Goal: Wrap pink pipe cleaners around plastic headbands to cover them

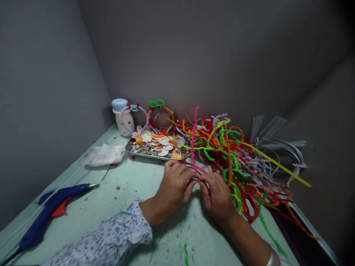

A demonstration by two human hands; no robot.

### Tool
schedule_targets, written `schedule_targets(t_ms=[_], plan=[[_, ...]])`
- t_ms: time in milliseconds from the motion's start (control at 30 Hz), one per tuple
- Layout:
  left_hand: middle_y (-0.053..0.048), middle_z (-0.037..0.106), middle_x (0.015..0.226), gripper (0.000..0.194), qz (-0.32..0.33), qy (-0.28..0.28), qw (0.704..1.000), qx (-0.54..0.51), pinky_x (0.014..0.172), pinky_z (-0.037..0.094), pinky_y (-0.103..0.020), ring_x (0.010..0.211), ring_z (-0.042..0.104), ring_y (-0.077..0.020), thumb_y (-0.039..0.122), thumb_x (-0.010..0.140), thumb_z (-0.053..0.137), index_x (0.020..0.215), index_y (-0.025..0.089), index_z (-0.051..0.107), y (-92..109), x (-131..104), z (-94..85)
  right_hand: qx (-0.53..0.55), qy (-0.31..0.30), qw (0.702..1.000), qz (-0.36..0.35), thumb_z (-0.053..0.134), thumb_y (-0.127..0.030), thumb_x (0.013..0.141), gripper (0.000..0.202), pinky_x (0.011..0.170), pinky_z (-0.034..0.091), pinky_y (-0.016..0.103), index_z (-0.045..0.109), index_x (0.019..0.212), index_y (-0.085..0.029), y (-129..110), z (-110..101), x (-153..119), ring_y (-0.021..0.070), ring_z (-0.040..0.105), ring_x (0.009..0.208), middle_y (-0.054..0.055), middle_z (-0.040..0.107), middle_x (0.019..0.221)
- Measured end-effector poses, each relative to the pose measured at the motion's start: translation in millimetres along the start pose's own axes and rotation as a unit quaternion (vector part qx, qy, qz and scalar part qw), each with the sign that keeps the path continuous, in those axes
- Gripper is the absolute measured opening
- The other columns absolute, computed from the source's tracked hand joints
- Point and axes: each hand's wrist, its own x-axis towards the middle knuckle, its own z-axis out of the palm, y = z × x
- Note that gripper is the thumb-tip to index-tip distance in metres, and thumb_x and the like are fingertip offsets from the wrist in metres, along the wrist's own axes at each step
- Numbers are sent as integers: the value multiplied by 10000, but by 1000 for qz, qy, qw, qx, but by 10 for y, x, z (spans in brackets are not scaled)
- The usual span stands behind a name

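Observation:
Both hands meet over the middle of the table, pinching a pink pipe cleaner between thumbs and fingers. One long end of it stands up above the fingertips, and another pink length runs sideways behind the knuckles. My left hand is closed on it from the left; my right hand is closed on it from the right. The exact spot where the fingers press together is hidden. Just behind the hands is a metal tray of shells, and close to my right hand lies a tangled heap of coloured pipe cleaners.
At left lies a blue glue gun with its cord, near a white plastic packet. Behind stand a white jar with a blue lid and pipe-cleaner hoops. Clear strips are at right. A green piece lies in front.

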Motion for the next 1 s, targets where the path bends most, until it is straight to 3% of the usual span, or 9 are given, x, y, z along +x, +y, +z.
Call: schedule_targets(t_ms=[400,1000], plan=[[-41,628,857,175,30,8,1000,7,858,330,-403,860,529,-195,178,893,504,993,216,642,26,26,-45,64,65,996,-3,557,-18,839,280,773,543,394,547,1049,-203,12,-28,1,206,615,872,72,645,894],[-51,629,871,126,58,-3,998,17,858,343,-406,871,519,-208,150,874,499,930,179,607,-22,25,-27,47,27,999,3,582,-54,850,251,817,509,385,568,1067,-180,14,-27,0,213,607,895,81,666,915]])
